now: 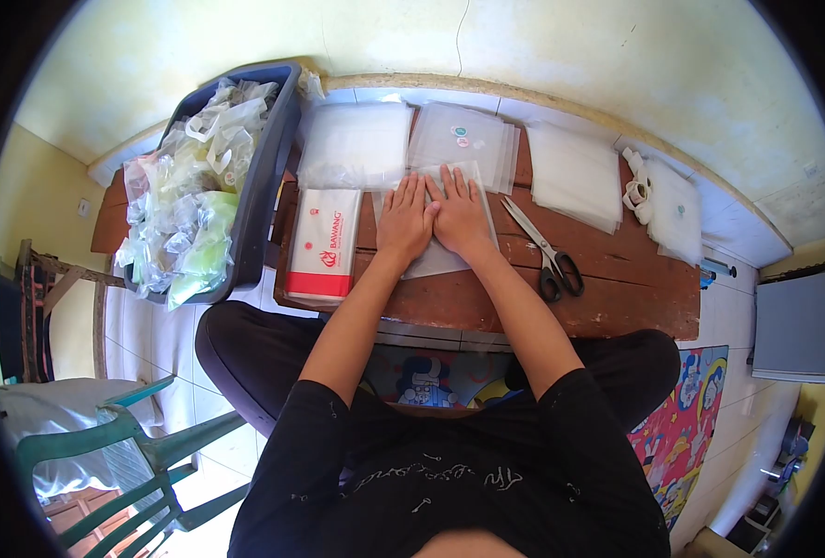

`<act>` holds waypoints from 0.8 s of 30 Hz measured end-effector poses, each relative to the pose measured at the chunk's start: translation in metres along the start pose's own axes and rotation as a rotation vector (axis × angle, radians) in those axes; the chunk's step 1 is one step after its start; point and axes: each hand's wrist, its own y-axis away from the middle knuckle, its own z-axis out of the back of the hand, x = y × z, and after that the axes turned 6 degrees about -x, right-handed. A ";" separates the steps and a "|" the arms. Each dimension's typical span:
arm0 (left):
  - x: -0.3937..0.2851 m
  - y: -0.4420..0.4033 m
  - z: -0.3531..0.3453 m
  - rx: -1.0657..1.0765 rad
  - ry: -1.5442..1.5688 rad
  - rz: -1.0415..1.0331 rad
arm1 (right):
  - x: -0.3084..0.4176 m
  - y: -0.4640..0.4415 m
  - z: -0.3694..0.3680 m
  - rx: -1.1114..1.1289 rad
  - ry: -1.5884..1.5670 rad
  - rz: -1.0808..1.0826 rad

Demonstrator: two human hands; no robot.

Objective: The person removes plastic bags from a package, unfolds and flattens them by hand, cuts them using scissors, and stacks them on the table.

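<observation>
Both hands lie flat, side by side, on a clear plastic bag [437, 261] at the middle of the low wooden table [631, 284]. My left hand [404, 221] has its fingers stretched out, pointing away from me. My right hand [461, 216] is also spread flat, and its thumb meets the left hand. Scissors [544, 253] with black handles lie to the right of the hands. A red and white pack marked BAWANG [323, 244] is to the left. Behind the hands is a stack of clear bags with round stickers [463, 139].
A dark bin [256, 209] full of crumpled plastic bags [194, 177] stands left of the table. More plastic stacks [355, 139] [575, 177] lie along the back, with a sticker roll [637, 181] at right. A green chair [143, 446] is at lower left.
</observation>
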 end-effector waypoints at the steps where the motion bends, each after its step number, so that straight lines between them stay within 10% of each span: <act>1: 0.000 0.000 0.000 0.001 -0.008 -0.002 | 0.000 0.000 0.000 -0.001 0.003 0.001; 24: -0.001 0.004 -0.001 0.012 -0.120 -0.016 | -0.049 0.033 0.026 -0.087 0.046 0.099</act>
